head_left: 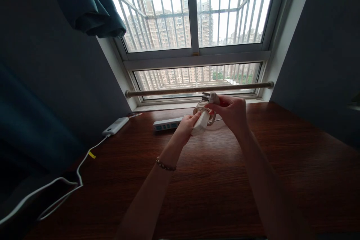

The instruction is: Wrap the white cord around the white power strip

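Above the far part of the desk, my left hand [186, 129] is closed round the white block-shaped body [200, 123] of an extension cord. Its white cord [200, 105] is looped in a coil at the far end of that body. My right hand [233, 109] pinches the cord's white plug [214, 98], whose metal prongs point left. Both hands are close together, near the window. No sockets show on the side of the body turned to me.
Behind my left hand a white power strip [165, 124] with blue-green sockets lies on the brown wooden desk [208, 180]. At the left lies a white box [116, 126] with a white cable [81, 163] and a yellow tag [92, 155]. A metal rail [168, 92] crosses before the window.
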The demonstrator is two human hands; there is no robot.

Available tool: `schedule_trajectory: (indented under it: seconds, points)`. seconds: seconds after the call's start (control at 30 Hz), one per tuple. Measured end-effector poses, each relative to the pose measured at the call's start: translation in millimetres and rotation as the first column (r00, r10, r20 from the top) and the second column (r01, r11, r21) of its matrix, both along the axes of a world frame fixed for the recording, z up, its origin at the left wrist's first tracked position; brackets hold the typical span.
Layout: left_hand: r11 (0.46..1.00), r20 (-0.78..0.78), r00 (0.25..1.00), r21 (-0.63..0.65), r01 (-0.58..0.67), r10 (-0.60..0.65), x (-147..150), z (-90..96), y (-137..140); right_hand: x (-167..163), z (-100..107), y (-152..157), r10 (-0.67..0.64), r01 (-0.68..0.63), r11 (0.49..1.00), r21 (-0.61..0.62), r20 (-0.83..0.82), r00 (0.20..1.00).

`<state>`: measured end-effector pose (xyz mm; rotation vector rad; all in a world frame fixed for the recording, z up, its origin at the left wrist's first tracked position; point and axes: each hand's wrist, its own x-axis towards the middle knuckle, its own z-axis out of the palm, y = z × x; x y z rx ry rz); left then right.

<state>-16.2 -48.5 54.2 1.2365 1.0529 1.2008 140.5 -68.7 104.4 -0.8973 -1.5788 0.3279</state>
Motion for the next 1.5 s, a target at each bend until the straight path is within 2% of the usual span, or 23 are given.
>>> schedule_trajectory:
  seconds: [0.13, 0.27, 0.37, 0.47, 0.53, 0.6, 0.7, 0.73, 0.83, 1.0, 1.1, 1.17, 1.27, 1.3, 1.37, 1.43, 1.5]
  points:
    - [0.951, -0.09, 0.958, 0.171, -0.256, 0.274, -1.9, -0.1, -3.9, -7.1, -5.7, 2.6, -0.135, 0.101, 0.978, 0.182, 0.186, 0.973]
    - [0.807, -0.247, 0.818, 0.456, -0.376, 0.52, -7.0, 8.6, -15.0, -16.2, -10.1, 6.6, -0.146, 0.093, 0.969, 0.23, 0.225, 0.963]
    - [0.696, -0.266, 0.71, 0.583, -0.419, 0.651, -10.9, 18.4, -25.2, -22.4, -10.9, 7.4, 0.002, -0.035, 0.983, 0.181, 0.18, 0.984]
    - [0.622, -0.266, 0.633, 0.645, -0.444, 0.727, -16.4, 25.9, -30.1, -24.6, -11.3, 9.4, 0.236, -0.252, 0.963, 0.099, 0.15, 0.96]
    - [0.589, -0.257, 0.602, 0.668, -0.455, 0.756, -21.1, 28.5, -29.8, -23.7, -13.3, 12.4, 0.39, -0.399, 0.916, 0.044, 0.141, 0.91]
    - [0.571, -0.247, 0.587, 0.676, -0.466, 0.771, -26.2, 29.4, -27.4, -21.7, -16.4, 15.5, 0.549, -0.551, 0.834, -0.011, 0.111, 0.828]
    - [0.603, -0.23, 0.628, 0.638, -0.479, 0.743, -33.5, 28.8, -21.5, -18.3, -19.0, 15.7, 0.735, -0.73, 0.678, -0.091, 0.076, 0.673]
    - [0.628, -0.219, 0.657, 0.608, -0.486, 0.721, -35.6, 28.3, -19.2, -17.4, -18.3, 14.0, 0.764, -0.756, 0.645, -0.114, 0.073, 0.641]
    - [0.722, -0.168, 0.76, 0.491, -0.487, 0.627, -40.5, 27.2, -13.4, -14.8, -13.0, 5.8, 0.786, -0.773, 0.617, -0.15, 0.066, 0.614]
    - [0.87, -0.097, 0.9, 0.317, -0.378, 0.426, -41.2, 28.2, -11.8, -10.4, -7.8, 0.1, 0.791, -0.78, 0.602, -0.172, -0.003, 0.611]
    - [0.893, -0.112, 0.918, 0.3, -0.335, 0.381, -37.9, 28.8, -13.9, -11.3, -9.1, 4.3, 0.737, -0.739, 0.664, -0.118, -0.066, 0.673]
    - [0.88, -0.161, 0.898, 0.331, -0.342, 0.41, -35.3, 28.1, -14.7, -14.8, -9.6, 6.6, 0.638, -0.648, 0.757, -0.082, -0.123, 0.76]
    - [0.834, -0.208, 0.848, 0.401, -0.38, 0.487, -31.7, 25.5, -15.3, -23.6, -8.8, 5.8, 0.366, -0.375, 0.927, -0.025, -0.161, 0.916]
    - [0.811, -0.214, 0.828, 0.431, -0.396, 0.518, -30.6, 24.6, -15.8, -27.3, -8.4, 4.3, 0.259, -0.26, 0.966, 0.009, -0.138, 0.956]
    - [0.754, -0.218, 0.781, 0.5, -0.426, 0.586, -28.2, 23.6, -18.0, -35.4, -8.0, 0.0, 0.049, -0.045, 0.994, 0.1, -0.038, 0.998]
    - [0.694, -0.225, 0.729, 0.569, -0.441, 0.647, -25.5, 23.8, -21.7, -44.0, -8.1, -5.6, -0.143, 0.124, 0.975, 0.183, 0.093, 0.985]
    - [0.64, -0.243, 0.669, 0.626, -0.446, 0.703, -22.6, 24.9, -26.0, -52.1, -8.5, -11.5, -0.288, 0.236, 0.942, 0.237, 0.214, 0.933]
